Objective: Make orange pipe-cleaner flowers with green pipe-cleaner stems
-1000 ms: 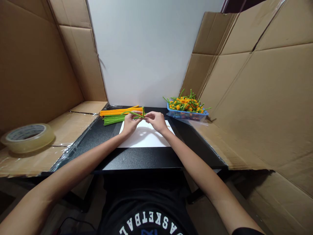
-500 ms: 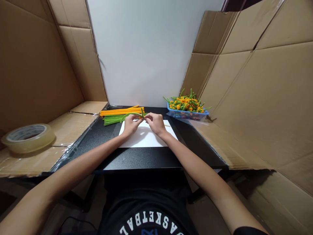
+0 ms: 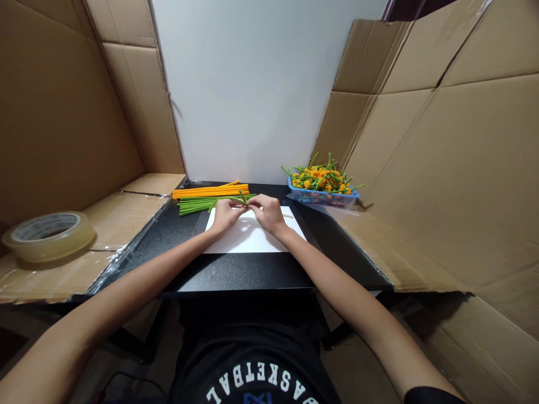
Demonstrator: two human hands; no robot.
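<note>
My left hand [image 3: 226, 215] and my right hand [image 3: 268, 213] meet above a white sheet [image 3: 248, 238], fingertips nearly touching. Between them is a green fuzzy stem [image 3: 243, 196], pinched by both hands, with a bit of orange at the left fingertips. One length of the green stem curves out to the left over my left hand, and a short end sticks up. Behind my left hand lie a bundle of orange stems [image 3: 210, 191] and, nearer me, a bundle of green stems [image 3: 191, 205].
A blue basket [image 3: 324, 197] full of orange and green pieces stands at the back right on clear plastic. A tape roll [image 3: 49, 237] lies on cardboard at left. Cardboard walls [image 3: 442, 168] flank the black table [image 3: 248, 275]. A thin stick [image 3: 288, 216] lies on the sheet.
The upright end of the green stem has tilted to the left and sits lower. The orange bit between the fingertips has shifted slightly. Both hands have stayed almost in place.
</note>
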